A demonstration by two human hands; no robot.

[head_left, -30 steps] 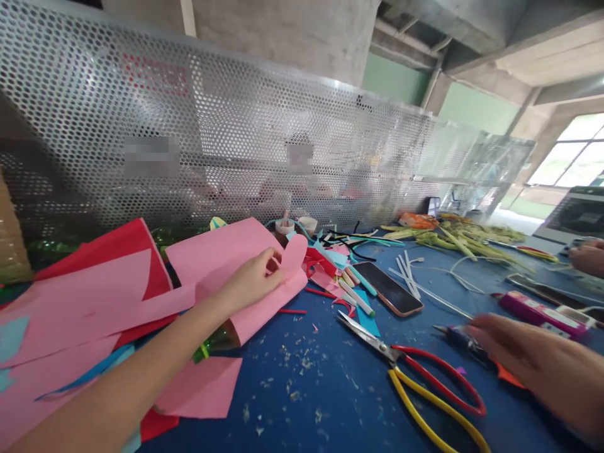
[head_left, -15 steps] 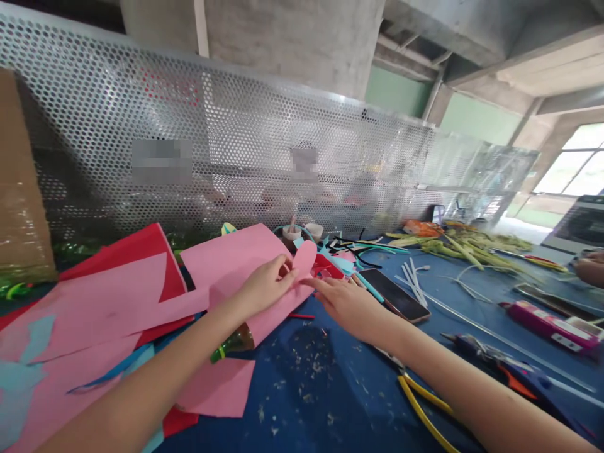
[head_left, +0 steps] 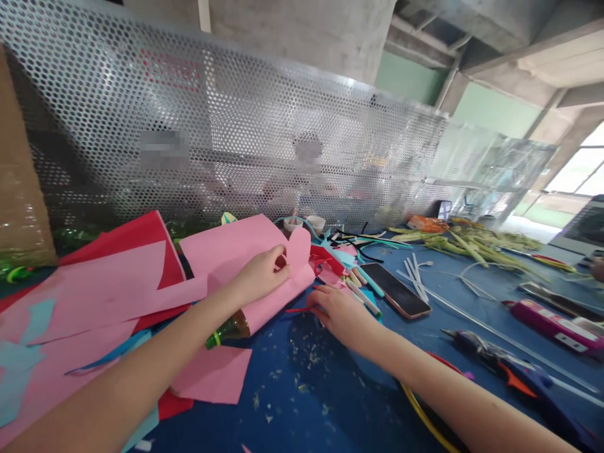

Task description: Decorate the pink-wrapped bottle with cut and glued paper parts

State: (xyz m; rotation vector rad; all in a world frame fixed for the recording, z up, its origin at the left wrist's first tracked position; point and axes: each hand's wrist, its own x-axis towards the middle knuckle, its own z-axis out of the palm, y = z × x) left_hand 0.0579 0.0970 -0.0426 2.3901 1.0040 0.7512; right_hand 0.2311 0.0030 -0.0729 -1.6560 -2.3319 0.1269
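Observation:
My left hand point(head_left: 264, 270) is closed on a pink paper sheet point(head_left: 231, 242), its thumb and fingers beside an upright rounded pink paper piece point(head_left: 299, 246). Beneath the sheet a green bottle point(head_left: 231, 328) pokes out, its neck toward me. My right hand point(head_left: 335, 311) is low over the blue table, with curled fingers at the end of a thin red stick point(head_left: 295, 310). Its fingertips partly hide the stick. Just past that hand are several markers point(head_left: 363, 296) and red paper scraps point(head_left: 328, 258).
Pink and red sheets point(head_left: 94, 289) cover the left side. To the right are a phone point(head_left: 396, 289), white sticks point(head_left: 415, 277), a glue gun point(head_left: 509, 365), a purple box point(head_left: 552, 327) and yellow-handled pliers point(head_left: 425, 415), partly under my right forearm. A perforated metal screen point(head_left: 264, 138) stands behind.
My right hand has left the rounded pink piece and moved down to the thin red stick. My left hand stays on the pink paper. The view has tipped slightly downward.

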